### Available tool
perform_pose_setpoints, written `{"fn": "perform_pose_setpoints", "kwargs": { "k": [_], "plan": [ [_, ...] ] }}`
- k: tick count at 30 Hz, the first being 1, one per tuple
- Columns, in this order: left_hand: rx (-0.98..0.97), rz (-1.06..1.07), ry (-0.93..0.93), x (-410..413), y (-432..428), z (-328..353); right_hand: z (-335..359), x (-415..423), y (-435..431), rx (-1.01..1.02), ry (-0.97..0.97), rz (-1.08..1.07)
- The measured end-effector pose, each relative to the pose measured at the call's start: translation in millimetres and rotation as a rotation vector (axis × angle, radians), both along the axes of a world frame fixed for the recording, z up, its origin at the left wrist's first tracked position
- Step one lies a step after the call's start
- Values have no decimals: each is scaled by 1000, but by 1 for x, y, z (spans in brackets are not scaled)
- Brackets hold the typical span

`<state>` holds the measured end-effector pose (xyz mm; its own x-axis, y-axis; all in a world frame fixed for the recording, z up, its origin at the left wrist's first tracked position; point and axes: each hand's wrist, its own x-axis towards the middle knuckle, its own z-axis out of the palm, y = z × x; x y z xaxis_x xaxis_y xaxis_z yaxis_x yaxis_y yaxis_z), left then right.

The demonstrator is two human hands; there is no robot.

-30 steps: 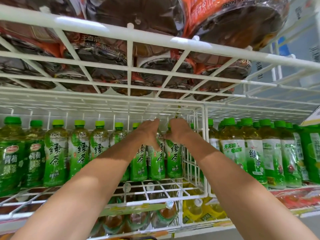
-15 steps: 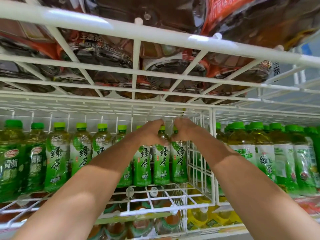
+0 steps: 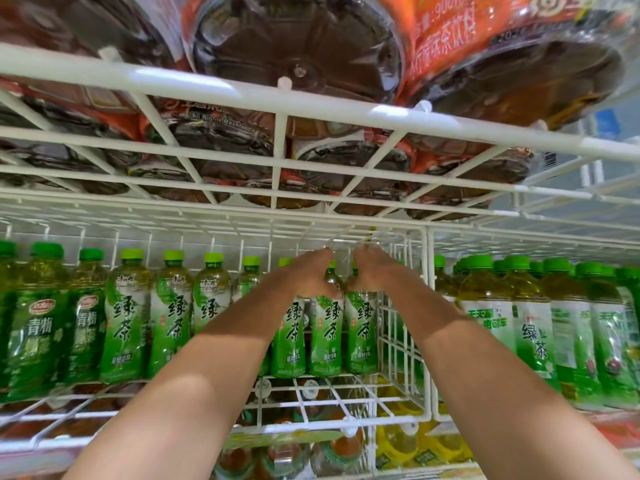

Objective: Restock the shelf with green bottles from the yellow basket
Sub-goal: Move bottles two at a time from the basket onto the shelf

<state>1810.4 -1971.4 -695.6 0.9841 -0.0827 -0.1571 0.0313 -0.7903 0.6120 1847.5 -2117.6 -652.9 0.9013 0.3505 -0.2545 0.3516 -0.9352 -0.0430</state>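
A white wire shelving unit (image 3: 311,109) fills the view, seen from low down. Its upper tier carries large bottles of brown tea (image 3: 298,60) with orange labels, their bases showing through the grid.

On the tier below, green bottles (image 3: 126,317) of green tea stand upright in a row, shoulder to shoulder, with bright green caps. To their far left stand darker green-plum bottles (image 3: 41,323). A white wire divider (image 3: 401,327) closes this section on the right, and beyond it is another group of green-capped tea bottles (image 3: 533,327). A lower tier holds yellow drink bottles (image 3: 398,441).

Two bare forearms reach up from the bottom edge and meet at the last three green bottles beside the divider. The left hand (image 3: 304,277) lies over the shoulder of the first of the three; the right hand (image 3: 372,271) covers the top of the one nearest the divider. The middle bottle (image 3: 326,330) stands between them, its neck showing in the gap. The hands touch low down. Only their backs face the camera, so I cannot tell whether either grip is clamped on a bottle or lies loose.
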Motion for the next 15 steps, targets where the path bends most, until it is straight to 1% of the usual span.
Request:
{"fn": "perform_pose_setpoints", "kwargs": {
  "k": [3, 5, 10, 15],
  "plan": [
    [-22, 9, -10, -2, 1, -1, 1, 1, 0, -6, -9, 11],
    [-1, -2, -20, -6, 1, 1, 2, -2, -1, 1, -13, 20],
    [226, -27, -95, -22, 5, 18, 0, -20, -7, 71, -170, 94],
    [429, -60, -123, -61, 9, 45, 12, -51, -13, 27, -197, 168]
  ]
}}
